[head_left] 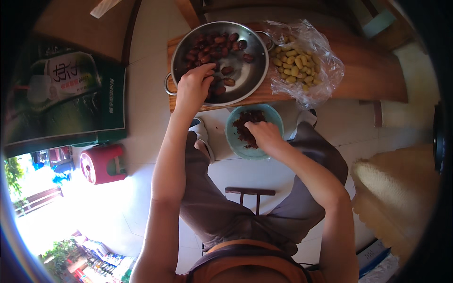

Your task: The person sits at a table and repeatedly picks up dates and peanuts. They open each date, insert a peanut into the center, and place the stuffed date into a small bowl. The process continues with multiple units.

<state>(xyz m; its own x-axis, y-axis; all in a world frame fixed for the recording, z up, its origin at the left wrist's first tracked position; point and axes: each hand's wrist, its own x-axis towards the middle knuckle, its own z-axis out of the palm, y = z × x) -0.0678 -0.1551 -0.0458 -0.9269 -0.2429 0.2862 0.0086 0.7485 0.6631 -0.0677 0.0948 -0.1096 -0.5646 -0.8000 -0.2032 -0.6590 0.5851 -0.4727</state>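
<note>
My left hand (196,85) reaches over the left rim of a two-handled steel pan (247,85), its fingertips among dried red dates (208,49); whether it grips one cannot be made out. My right hand (263,136) is lowered into a pale green plastic bowl (231,145), fingers bunched over dark red-brown scraps (251,115). The fingertips there are partly hidden, so what they hold is unclear. Right of the pan, an opened clear plastic bag (327,53) contains yellowish-green oblong fruits or pods (293,65).
Pan and bag rest on a wooden bench (375,78); the bowl is below its near edge, between my legs. A red plastic stool (101,164) and a large green printed box (70,106) stand left. Woven cloth (393,191) hangs at right.
</note>
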